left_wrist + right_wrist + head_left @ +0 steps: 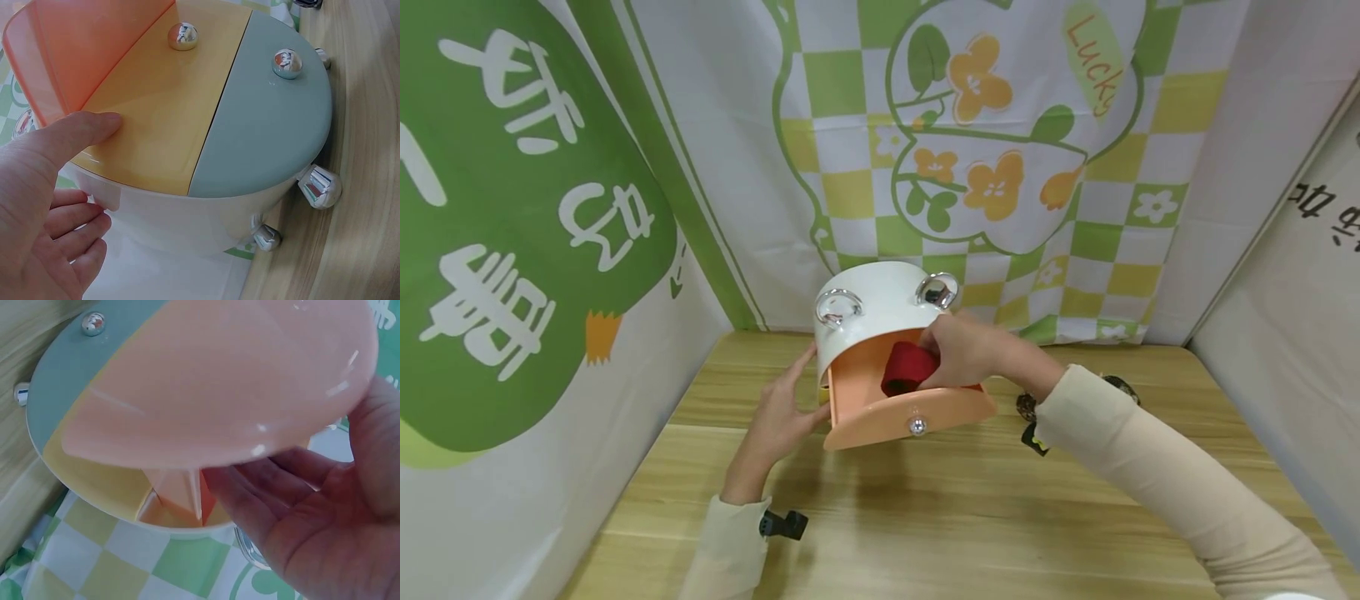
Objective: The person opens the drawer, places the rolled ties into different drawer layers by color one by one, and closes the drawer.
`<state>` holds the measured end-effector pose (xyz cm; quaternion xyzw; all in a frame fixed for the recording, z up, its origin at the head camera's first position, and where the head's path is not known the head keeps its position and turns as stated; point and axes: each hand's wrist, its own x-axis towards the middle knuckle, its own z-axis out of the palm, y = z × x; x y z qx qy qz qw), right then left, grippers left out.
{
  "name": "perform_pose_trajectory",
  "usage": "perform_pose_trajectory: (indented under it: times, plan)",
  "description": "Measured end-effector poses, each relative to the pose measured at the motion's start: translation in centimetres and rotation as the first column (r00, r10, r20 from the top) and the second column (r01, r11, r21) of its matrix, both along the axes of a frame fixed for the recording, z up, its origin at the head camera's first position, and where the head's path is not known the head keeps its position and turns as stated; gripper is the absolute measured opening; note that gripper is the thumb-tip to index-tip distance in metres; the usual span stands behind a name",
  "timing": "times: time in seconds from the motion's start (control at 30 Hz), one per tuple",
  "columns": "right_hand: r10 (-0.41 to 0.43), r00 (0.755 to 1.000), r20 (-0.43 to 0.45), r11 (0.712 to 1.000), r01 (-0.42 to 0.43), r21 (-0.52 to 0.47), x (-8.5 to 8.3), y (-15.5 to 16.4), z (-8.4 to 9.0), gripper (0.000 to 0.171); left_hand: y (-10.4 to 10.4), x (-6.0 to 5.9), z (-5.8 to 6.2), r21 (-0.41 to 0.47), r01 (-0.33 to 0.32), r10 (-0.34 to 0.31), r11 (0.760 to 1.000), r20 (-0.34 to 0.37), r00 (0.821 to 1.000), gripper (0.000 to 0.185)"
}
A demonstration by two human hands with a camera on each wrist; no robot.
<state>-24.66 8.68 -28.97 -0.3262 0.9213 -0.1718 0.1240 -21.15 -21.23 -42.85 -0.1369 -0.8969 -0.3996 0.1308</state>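
Glossy plastic, mirror chrome, matt wood

Smooth shiny plastic on white cabinet (872, 304) and peach drawer (910, 412); mirror-bright metal knob (917, 427) and ring handles (838, 307); matt wood-grain tabletop (925, 517); soft printed cloth backdrop (1000, 125).

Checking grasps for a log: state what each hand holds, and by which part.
The right hand grips a red roll by its end, inside the pulled-out peach drawer. The left hand holds nothing; its straight fingers steady the white box's side.

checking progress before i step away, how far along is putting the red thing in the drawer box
Done: the peach drawer is pulled open. In hand: the right hand holds the red item inside it while the left hand steadies the white box. Left: letting go and shutting the drawer.
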Motion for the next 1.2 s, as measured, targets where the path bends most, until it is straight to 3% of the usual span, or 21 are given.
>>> perform_pose_trajectory:
  times: [0.2,0.43,0.77,1.03,1.2]
  plan:
    - [-0.013,0.997,-0.073,1.000,0.013,0.001,0.3,-0.3,-0.4,0.032,0.1,-0.1,-0.1,-0.014,-0.007,0.006,1.000,-0.016,1.000,0.100]
    - [-0.002,0.998,-0.063,1.000,0.001,-0.016,0.4,0.0,-0.4,0.032,0.1,-0.1,-0.3,-0.005,0.001,-0.001,1.000,-0.023,1.000,0.100]
    - [-0.062,0.997,-0.046,0.997,0.059,-0.058,1.2,1.3,1.6,0.050,0.1,-0.1,-0.2,-0.013,-0.010,0.010,1.000,-0.001,1.000,0.100]
    - [-0.144,0.982,-0.123,0.976,0.120,-0.182,2.5,2.2,3.1,0.041,0.1,-0.1,-0.2,-0.016,-0.008,0.008,1.000,0.010,1.000,0.100]
    - [-0.163,0.961,-0.222,0.957,0.099,-0.274,3.5,2.5,3.1,0.019,0.1,-0.1,-0.3,-0.016,-0.004,0.004,1.000,0.005,1.000,0.100]
